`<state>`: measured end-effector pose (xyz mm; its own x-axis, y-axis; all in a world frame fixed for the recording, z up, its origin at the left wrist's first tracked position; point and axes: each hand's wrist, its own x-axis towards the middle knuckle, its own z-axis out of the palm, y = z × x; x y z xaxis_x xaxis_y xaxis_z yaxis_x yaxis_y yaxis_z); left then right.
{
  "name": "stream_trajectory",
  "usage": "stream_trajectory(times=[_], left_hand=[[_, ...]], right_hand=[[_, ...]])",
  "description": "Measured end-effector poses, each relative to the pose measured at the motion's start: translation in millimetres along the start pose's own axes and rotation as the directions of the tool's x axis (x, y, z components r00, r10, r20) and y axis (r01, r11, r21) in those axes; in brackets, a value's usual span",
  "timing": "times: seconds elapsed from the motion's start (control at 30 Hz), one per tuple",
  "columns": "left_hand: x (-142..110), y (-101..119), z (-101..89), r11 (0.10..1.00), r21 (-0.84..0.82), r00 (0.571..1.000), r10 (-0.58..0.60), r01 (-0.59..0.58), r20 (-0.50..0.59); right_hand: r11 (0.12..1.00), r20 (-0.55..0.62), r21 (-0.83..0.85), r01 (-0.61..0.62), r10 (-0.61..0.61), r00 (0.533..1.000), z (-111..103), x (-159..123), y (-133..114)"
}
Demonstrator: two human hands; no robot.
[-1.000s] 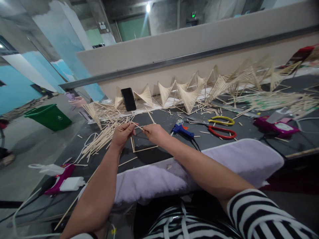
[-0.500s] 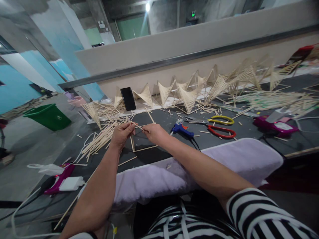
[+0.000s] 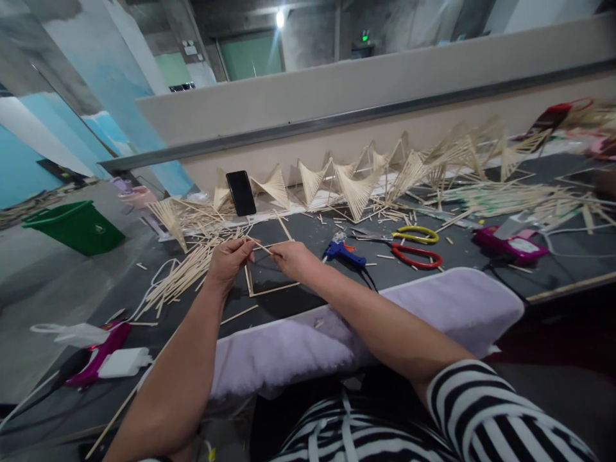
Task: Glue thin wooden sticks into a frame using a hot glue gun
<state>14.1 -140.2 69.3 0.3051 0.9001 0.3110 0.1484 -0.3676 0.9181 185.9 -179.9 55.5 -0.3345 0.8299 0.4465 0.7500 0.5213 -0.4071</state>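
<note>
A thin wooden stick (image 3: 260, 246) spans the gap between my two hands above the dark tabletop. My left hand (image 3: 230, 262) pinches its left end, thumb against the fingers. With its fingers closed, my right hand (image 3: 292, 260) grips the other end. Beneath and around the hands is a frame of joined wooden sticks (image 3: 275, 290), partly covered by my right hand; whether the held stick touches it, I cannot tell. Left of my left hand lies a heap of loose sticks (image 3: 180, 276). A blue glue gun (image 3: 347, 253) rests right of my right hand.
Scissors with yellow and red handles (image 3: 418, 255) lie beyond the glue gun. Twisted stick models (image 3: 353, 186) line the back, near a phone (image 3: 241, 194). Purple power strips (image 3: 510, 245) with cables sit on both sides. A lilac padded cushion (image 3: 298, 353) borders the front edge.
The whole view has shifted slightly, so things appear further left. Both hands keep their grip on the stick, with hardly any change between them.
</note>
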Motion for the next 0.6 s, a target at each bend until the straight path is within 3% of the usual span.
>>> stream_trajectory(times=[0.17, 0.3, 0.47, 0.6], left_hand=[[-1, 2, 0.4, 0.999, 0.033, 1.000, 0.016, -0.015, -0.025], [-2, 3, 0.7, 0.999, 0.040, 0.999, 0.017, -0.016, -0.027], [-2, 2, 0.6, 0.999, 0.021, 0.999, 0.028, -0.027, -0.037], [-3, 3, 0.1, 0.999, 0.007, 0.999, 0.039, -0.039, -0.019]], right_hand=[[0.998, -0.037, 0.035, -0.046, 0.047, 0.998, -12, -4, -1], [0.995, -0.074, 0.044, -0.095, 0.098, 0.992, -37, -7, -2], [0.963, 0.042, -0.210, -0.166, 0.179, 0.983, -72, -25, 23], [0.856, 0.148, -0.459, -0.235, 0.335, 0.930, -78, -55, 59]])
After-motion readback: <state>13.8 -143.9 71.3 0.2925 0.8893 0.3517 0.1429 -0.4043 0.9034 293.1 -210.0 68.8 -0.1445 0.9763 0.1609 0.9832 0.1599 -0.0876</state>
